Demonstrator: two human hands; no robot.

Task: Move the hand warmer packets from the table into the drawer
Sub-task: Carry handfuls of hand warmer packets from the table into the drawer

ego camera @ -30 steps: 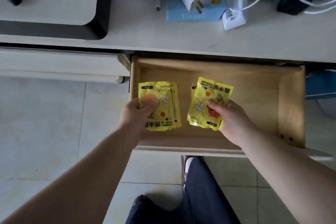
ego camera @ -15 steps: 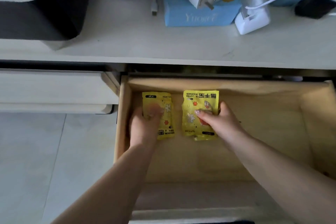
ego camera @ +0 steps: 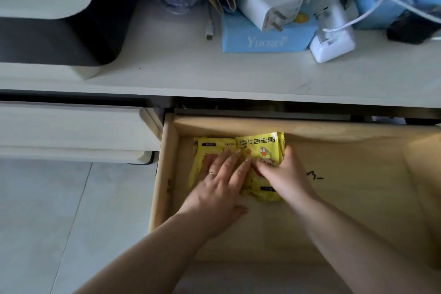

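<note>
Two stacks of yellow hand warmer packets (ego camera: 260, 150) lie under my palms in the wooden drawer's (ego camera: 358, 174) back-left corner, left hand (ego camera: 218, 184) spread flat, right hand (ego camera: 284, 174) pressing with curled fingers; placing looks finished, so next I lift both away.

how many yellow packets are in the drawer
2 show clearly: a left packet under the left hand and a right packet under the right hand. More may be stacked beneath.

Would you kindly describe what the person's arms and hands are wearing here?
Both forearms are bare, with no sleeves, watch or gloves in view. The left hand wears a thin ring on one of its fingers. The right hand shows no jewellery.
</note>
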